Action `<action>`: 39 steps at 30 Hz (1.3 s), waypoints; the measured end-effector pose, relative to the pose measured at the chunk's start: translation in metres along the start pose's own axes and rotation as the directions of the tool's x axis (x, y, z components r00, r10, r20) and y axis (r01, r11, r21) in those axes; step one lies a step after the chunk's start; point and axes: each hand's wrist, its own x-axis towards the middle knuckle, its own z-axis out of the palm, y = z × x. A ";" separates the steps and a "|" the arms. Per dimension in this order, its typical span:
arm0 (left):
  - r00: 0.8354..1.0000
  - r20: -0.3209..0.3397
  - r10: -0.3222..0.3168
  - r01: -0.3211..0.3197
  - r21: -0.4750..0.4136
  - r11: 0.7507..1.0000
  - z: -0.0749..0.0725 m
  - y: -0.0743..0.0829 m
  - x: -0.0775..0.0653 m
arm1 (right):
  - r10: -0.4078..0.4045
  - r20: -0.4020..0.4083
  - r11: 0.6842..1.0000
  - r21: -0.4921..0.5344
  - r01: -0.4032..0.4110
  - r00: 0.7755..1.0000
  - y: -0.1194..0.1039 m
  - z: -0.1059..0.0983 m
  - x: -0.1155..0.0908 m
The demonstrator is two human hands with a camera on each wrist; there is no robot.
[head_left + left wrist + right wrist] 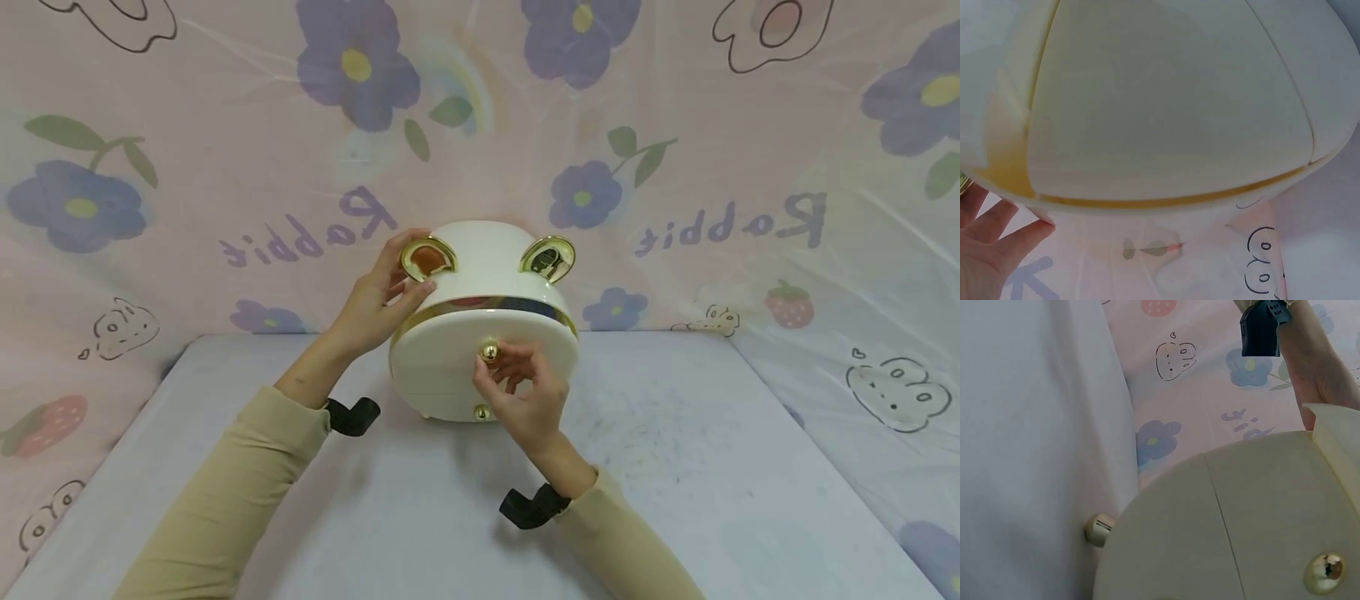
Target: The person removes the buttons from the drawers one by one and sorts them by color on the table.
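The left hand [382,302] curls round a gold ear [430,259] of the storage box [442,358] near the far edge of the table [675,467], the right hand [531,393] pinching its upper knob [490,351] thumb-to-finger

White tbl [675,400] w/ faint dark marks [648,446] on R half. Pale pink cloth [480,183] hangs along far edge & both sides. Print on it: purple flwrs [587,195] w/ yellow ctrs, L & R; mirror-reversed "Rabbit" txt [307,229] twice, far L & far R; rainbow [480,87] far, just L of ctr; strawberries [789,305] L & R; line-drawn bunny faces [896,396] both sides, incl. near L.
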 end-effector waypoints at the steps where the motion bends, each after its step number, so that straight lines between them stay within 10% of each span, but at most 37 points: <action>1: 1.000 -0.002 0.002 -0.002 0.000 1.000 0.000 0.000 0.000 | -0.033 0.009 0.999 -0.016 0.033 0.999 -0.001 -0.002 0.000; 29: 1.000 -0.005 -0.017 0.017 -0.005 1.000 0.000 0.001 0.000 | -0.422 0.060 0.905 0.083 0.417 0.904 -0.020 -0.029 -0.005; 39: 1.000 -0.008 -0.018 0.018 -0.010 1.000 0.000 0.000 -0.001 | -0.397 0.161 0.916 0.126 0.380 0.903 -0.023 -0.041 -0.006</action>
